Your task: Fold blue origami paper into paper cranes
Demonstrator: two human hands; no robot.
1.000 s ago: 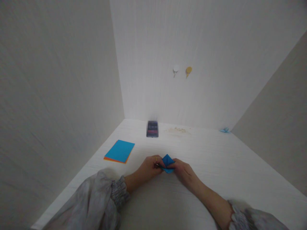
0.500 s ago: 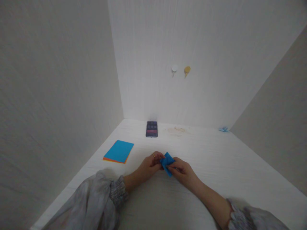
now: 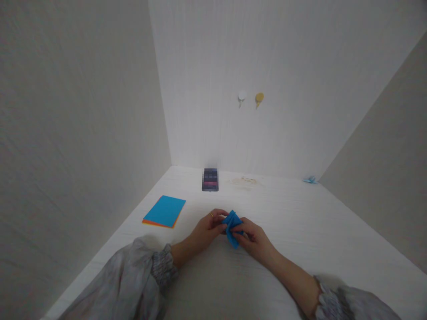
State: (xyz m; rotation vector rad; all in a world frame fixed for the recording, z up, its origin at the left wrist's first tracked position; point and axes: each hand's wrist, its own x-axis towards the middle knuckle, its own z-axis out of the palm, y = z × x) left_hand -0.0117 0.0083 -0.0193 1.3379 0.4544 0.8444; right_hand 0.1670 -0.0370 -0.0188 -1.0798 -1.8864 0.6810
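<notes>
A small folded piece of blue paper (image 3: 232, 227) is held just above the white table (image 3: 300, 231), near its middle. My left hand (image 3: 208, 229), with a ring on one finger, pinches its left side. My right hand (image 3: 254, 238) pinches its right and lower side. Both hands have their fingers closed on the paper. Grey sleeves cover both my forearms.
A stack of coloured paper sheets (image 3: 164, 211), blue on top and orange beneath, lies at the left. A dark blurred small object (image 3: 210, 179) stands near the back wall. A small blue folded figure (image 3: 310, 179) sits in the far right corner. Two hooks (image 3: 250, 98) hang on the wall.
The folded blue paper has been turned in my fingers, from a wide pointed shape to a narrower one tilted down to the right. Both hands stay in place.
</notes>
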